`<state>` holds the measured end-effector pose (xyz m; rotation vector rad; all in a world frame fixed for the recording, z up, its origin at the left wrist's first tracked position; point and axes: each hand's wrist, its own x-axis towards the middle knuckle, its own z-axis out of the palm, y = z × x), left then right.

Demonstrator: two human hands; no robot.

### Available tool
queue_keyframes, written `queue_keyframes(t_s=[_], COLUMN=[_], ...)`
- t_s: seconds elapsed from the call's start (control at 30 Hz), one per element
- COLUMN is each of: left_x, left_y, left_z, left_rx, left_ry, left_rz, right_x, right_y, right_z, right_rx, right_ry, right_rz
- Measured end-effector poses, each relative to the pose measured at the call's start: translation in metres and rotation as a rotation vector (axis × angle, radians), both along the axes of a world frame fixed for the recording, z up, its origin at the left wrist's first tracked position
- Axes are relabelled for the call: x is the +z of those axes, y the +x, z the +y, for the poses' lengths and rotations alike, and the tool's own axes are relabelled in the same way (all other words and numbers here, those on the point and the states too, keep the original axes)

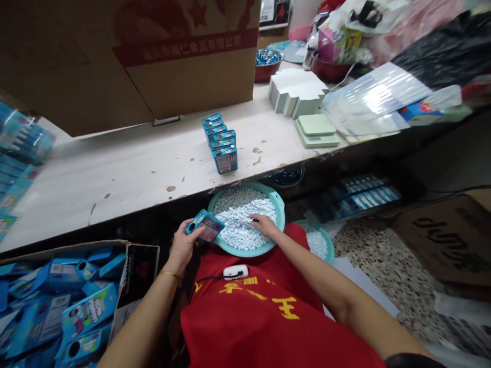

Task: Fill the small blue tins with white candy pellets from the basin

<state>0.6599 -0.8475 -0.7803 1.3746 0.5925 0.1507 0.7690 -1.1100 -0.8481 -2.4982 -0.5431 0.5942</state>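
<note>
My left hand grips a small blue box with a dark round hole in its end, tilted beside the rim of a turquoise basin. Small white and pale blue pellets, possibly candies, fill much of the basin, which sits at my lap. My right hand is over the pellets with its fingers closed. A small dark piece shows at the fingertips; what it belongs to cannot be made out. Several similar blue boxes stand upright in a row on the white table ahead.
At left, a carton is full of loose blue boxes. A large brown carton stands on the table. Farther right are a pale green scale, grey-white stacked card and plastic sheets. Another pellet basin sits lower right.
</note>
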Motion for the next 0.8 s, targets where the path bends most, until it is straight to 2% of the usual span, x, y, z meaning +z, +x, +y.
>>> queue_keyframes(t_s=[0.13,0.3,0.37,0.47,0.63,0.7,0.8], left_x=[-0.002,-0.009,-0.011,-0.012,-0.011,-0.011,-0.014], left_y=[0.015,0.038,0.046,0.053,0.053,0.052,0.053], left_z=[-0.009,-0.036,-0.048,-0.062,-0.074,-0.076,-0.076], left_rx=[-0.153,-0.350,-0.415,-0.504,-0.568,-0.577,-0.576], left_ry=[0.436,0.756,0.887,1.038,1.196,1.222,1.224], left_rz=[-0.015,-0.034,-0.012,0.014,0.087,0.095,0.084], right_x=[0.030,0.086,0.109,0.136,0.163,0.173,0.188], right_y=[0.011,0.021,0.021,0.017,0.007,0.003,0.000], right_z=[-0.022,-0.034,-0.030,-0.018,0.008,0.019,0.033], right_rx=[-0.023,0.098,0.170,0.260,0.363,0.381,0.398], right_ry=[0.221,0.267,0.189,-0.041,-0.385,-0.460,-0.494], right_rz=[0.010,-0.048,-0.059,-0.127,-0.271,-0.289,-0.283])
